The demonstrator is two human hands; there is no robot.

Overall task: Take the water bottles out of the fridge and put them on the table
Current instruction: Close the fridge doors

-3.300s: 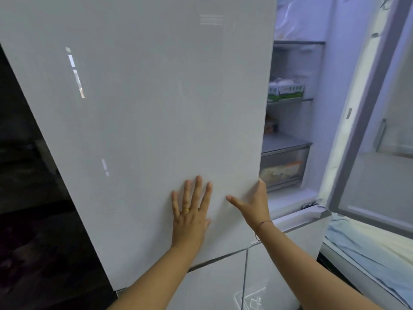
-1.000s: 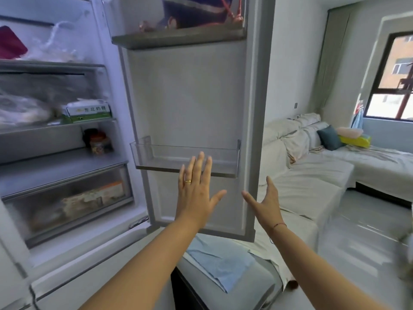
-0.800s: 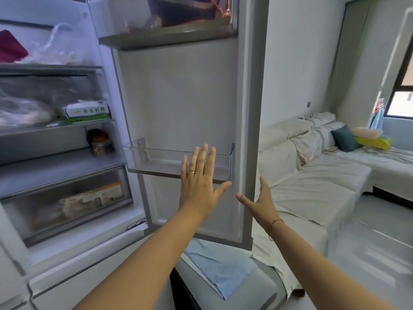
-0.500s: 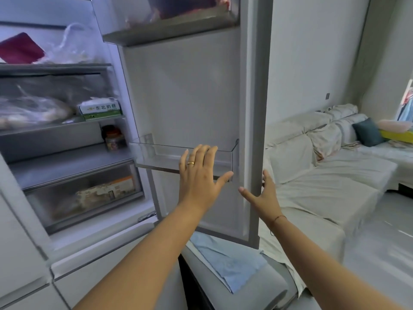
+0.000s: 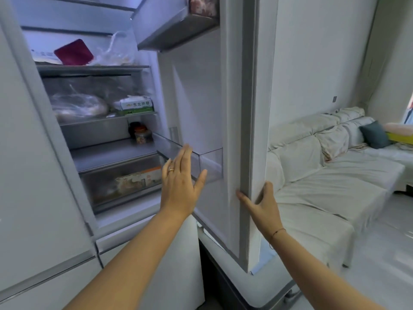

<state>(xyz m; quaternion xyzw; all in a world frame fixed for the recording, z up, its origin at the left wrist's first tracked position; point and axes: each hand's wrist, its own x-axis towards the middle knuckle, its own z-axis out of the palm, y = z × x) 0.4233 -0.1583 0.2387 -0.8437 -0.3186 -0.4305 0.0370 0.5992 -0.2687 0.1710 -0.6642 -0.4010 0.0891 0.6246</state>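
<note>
The fridge stands open, and its right door (image 5: 237, 108) is seen nearly edge-on. My right hand (image 5: 263, 211) grips that door's lower edge, thumb on the inner face and fingers on the outer side. My left hand (image 5: 181, 186) is raised with straight fingers, in front of the clear lower door bin (image 5: 210, 162), which looks empty. No water bottle shows on the shelves or in the door bins.
The shelves hold a dark red flat item (image 5: 73, 52), bagged food (image 5: 78, 106), a green-and-white carton (image 5: 137, 106) and a jar (image 5: 142, 135). A clear drawer (image 5: 125, 182) sits below. The left fridge door (image 5: 33, 175) is near me. A white sofa (image 5: 324, 175) stands to the right.
The right door has swung from facing me to nearly edge-on. My right hand has taken hold of its edge. My left hand stays raised and has turned edge-on to me.
</note>
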